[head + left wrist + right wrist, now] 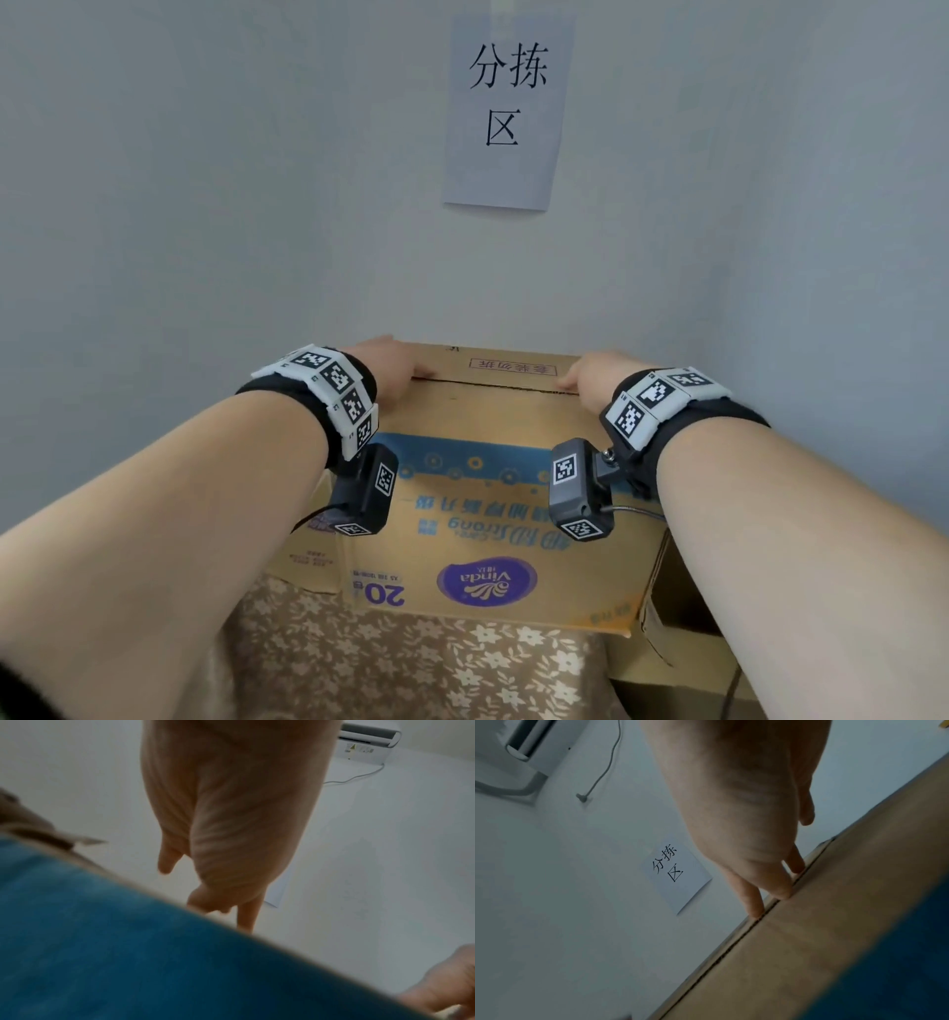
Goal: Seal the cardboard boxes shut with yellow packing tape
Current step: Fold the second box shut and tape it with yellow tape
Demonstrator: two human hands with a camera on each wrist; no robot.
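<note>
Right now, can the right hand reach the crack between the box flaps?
Yes, it looks so: the right hand has its fingertips already touching the seam on the cardboard box, nothing between.

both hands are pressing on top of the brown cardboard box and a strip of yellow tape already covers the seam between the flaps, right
Not quite. Both the left hand and right hand do press on top of the brown cardboard box, but the seam between its flaps is bare, with no yellow tape on it. The right wrist view shows the open dark gap clearly.

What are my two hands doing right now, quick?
Left hand: open, fingers pressing the brown printed cardboard box top.
Right hand: open, straight fingertips on the flap seam.
</note>
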